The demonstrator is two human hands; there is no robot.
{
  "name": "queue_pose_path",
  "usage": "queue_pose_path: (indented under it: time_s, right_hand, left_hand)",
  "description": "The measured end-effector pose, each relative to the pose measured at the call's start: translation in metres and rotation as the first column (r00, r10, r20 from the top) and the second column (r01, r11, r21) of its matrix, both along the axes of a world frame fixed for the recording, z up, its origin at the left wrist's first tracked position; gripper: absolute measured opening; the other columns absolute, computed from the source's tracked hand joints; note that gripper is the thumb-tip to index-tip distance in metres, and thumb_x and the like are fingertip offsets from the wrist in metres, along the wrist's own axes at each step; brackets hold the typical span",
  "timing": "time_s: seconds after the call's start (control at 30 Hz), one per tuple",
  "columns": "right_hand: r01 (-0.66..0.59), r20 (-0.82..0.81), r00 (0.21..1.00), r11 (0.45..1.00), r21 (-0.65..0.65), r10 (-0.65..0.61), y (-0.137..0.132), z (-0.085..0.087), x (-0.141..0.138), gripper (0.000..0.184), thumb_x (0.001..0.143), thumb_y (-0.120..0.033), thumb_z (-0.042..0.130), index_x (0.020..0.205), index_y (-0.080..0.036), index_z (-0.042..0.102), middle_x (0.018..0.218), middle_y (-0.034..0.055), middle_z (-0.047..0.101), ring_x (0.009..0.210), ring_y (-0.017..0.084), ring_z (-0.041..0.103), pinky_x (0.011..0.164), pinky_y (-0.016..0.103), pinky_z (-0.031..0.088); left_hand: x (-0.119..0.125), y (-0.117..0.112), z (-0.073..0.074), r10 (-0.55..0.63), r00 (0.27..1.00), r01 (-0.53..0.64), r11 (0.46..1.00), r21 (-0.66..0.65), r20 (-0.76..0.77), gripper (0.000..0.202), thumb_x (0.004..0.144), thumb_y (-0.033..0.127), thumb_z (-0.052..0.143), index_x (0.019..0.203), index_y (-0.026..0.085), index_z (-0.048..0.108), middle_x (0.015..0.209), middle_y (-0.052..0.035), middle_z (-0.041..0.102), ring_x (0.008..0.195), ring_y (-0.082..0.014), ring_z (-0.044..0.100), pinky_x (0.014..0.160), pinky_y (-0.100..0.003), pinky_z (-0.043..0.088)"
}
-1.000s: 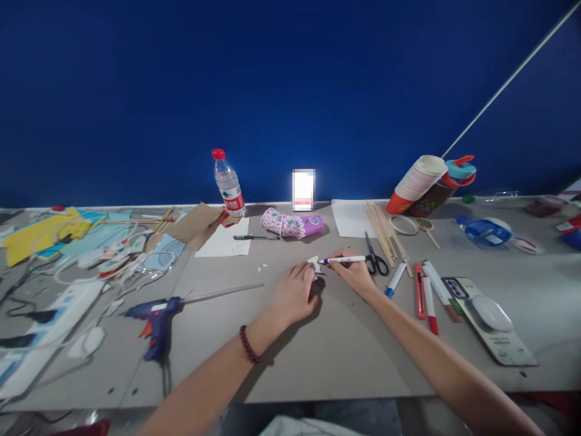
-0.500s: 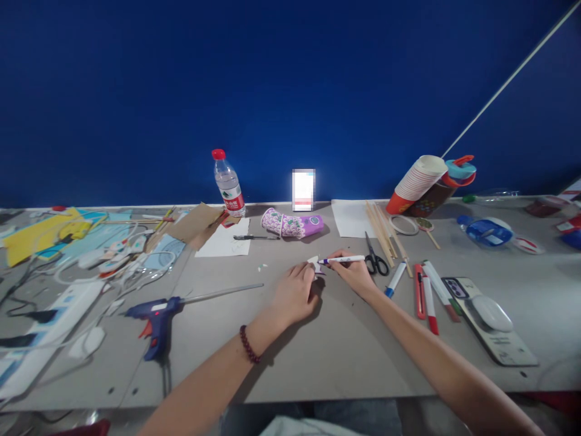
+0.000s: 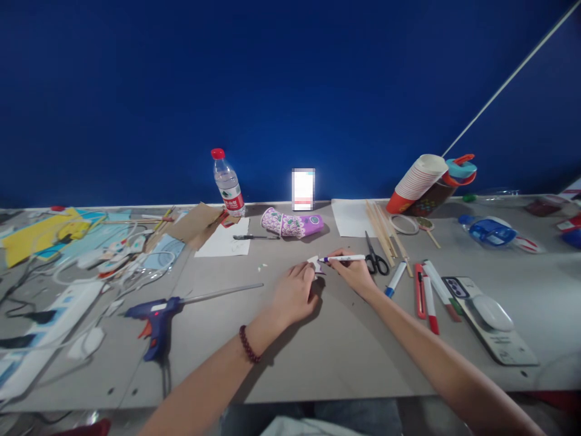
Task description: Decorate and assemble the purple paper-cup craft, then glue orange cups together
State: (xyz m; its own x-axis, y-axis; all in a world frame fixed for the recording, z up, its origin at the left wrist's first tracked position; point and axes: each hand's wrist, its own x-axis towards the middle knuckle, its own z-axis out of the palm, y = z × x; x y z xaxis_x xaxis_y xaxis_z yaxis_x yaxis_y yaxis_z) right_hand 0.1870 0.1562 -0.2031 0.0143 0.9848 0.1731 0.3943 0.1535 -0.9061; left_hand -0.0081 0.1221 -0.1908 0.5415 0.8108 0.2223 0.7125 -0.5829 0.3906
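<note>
In my right hand (image 3: 351,270) is a white marker (image 3: 345,258) with a purple tip, gripped like a pen. Its tip meets a small white paper cutout (image 3: 316,264) that has purple marking along its lower edge. My left hand (image 3: 297,290) pins that cutout to the table, fingers bent together over its left side and hiding part of it. A dark bead bracelet (image 3: 249,344) circles the left wrist. Just beyond the hands lie joined paper cups (image 3: 293,223) with purple scale patterns. Scissors (image 3: 374,257) rest open to the right of my right hand.
A blue glue gun (image 3: 157,318) with a long glue stick lies left, near a power strip (image 3: 49,336). A water bottle (image 3: 229,188) stands at the back. Rightward are wooden sticks (image 3: 385,233), markers (image 3: 429,303), a phone (image 3: 490,321) and stacked paper cups (image 3: 420,181).
The marker tip has shifted very slightly to the right on the cutout. Both hands otherwise stay in place.
</note>
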Motion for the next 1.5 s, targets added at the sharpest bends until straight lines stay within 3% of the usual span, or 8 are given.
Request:
queue_pose_path:
  time_s: [0.57,0.77,1.0,1.2,1.5]
  right_hand:
    - [0.043,-0.013,0.999,0.999,-0.01,-0.043,0.0026,-0.0061,0.0011,0.024,0.075,-0.04,0.062,0.076,-0.016,0.067,0.065,0.0045,0.066,0.055,0.016,0.056,0.046,0.024,0.041]
    - [0.072,-0.106,0.991,0.996,-0.053,-0.078,0.0036,-0.0087,0.0017,0.028,0.075,-0.044,0.063,0.076,-0.016,0.065,0.065,0.0044,0.065,0.051,0.014,0.053,0.045,0.025,0.042]
    - [0.116,-0.155,0.981,0.993,-0.008,-0.115,0.0025,-0.0078,0.0017,0.036,0.073,-0.052,0.065,0.075,-0.016,0.064,0.067,0.0049,0.065,0.056,0.016,0.056,0.048,0.027,0.045]
    - [0.033,-0.064,0.997,0.999,-0.01,-0.034,0.0019,-0.0053,0.0018,0.026,0.075,-0.043,0.063,0.074,-0.016,0.065,0.066,0.0039,0.063,0.058,0.016,0.056,0.049,0.025,0.045]
    - [0.043,-0.03,0.999,0.999,0.0,-0.043,0.0044,-0.0059,0.0022,0.021,0.075,-0.037,0.061,0.075,-0.017,0.066,0.068,0.0039,0.066,0.055,0.015,0.055,0.048,0.025,0.043]
  left_hand:
    - [0.0001,0.0,0.0001,-0.005,1.0,0.005,1.0,0.006,-0.003,0.054,0.071,0.018,0.053,0.123,0.017,0.04,0.125,-0.0157,0.055,0.119,-0.0298,0.051,0.099,-0.045,0.044]
    - [0.0003,0.0001,0.0017,-0.007,0.999,0.007,0.999,0.031,-0.032,0.052,0.07,0.018,0.053,0.121,0.014,0.042,0.124,-0.0169,0.056,0.119,-0.0299,0.051,0.1,-0.043,0.043]
    - [0.0009,0.0011,0.0029,-0.026,1.0,0.026,0.998,0.06,0.0,0.044,0.07,0.017,0.054,0.113,0.016,0.045,0.116,-0.0156,0.059,0.114,-0.029,0.053,0.102,-0.046,0.039]
    - [0.0009,0.0012,0.002,-0.027,1.0,0.026,0.998,0.055,0.003,0.041,0.072,0.018,0.052,0.112,0.019,0.044,0.116,-0.0135,0.059,0.114,-0.0285,0.053,0.101,-0.045,0.04]
    - [0.0005,0.0011,0.0008,-0.03,0.999,0.029,0.998,0.047,0.037,0.041,0.071,0.016,0.053,0.111,0.02,0.045,0.115,-0.0127,0.059,0.114,-0.0281,0.053,0.1,-0.045,0.041]
